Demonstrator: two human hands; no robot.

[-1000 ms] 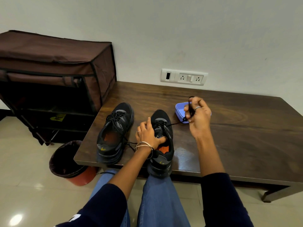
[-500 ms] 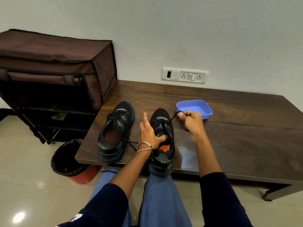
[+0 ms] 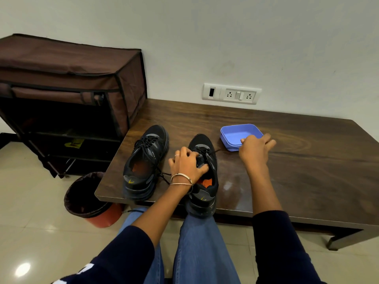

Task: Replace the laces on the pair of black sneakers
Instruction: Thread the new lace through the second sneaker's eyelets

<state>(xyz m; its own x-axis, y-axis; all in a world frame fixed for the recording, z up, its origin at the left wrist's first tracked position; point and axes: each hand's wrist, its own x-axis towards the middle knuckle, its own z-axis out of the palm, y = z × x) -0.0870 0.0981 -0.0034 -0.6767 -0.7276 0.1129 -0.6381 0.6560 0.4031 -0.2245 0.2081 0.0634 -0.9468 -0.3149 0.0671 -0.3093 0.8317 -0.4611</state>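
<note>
Brown table (image 3: 297, 160) holds two black sneakers (image 3: 146, 158) — left hand (image 3: 187, 165) grips one's tongue; right hand (image 3: 254, 149) hides the blue tray's (image 3: 235, 131) corner — grip unclear.

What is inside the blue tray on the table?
The visible part of the blue tray shows only its bare floor. The right hand covers its near right corner, so whether a lace lies there cannot be seen.

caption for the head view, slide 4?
Left hand grips right sneaker; right hand reaches over blue tray.
</note>
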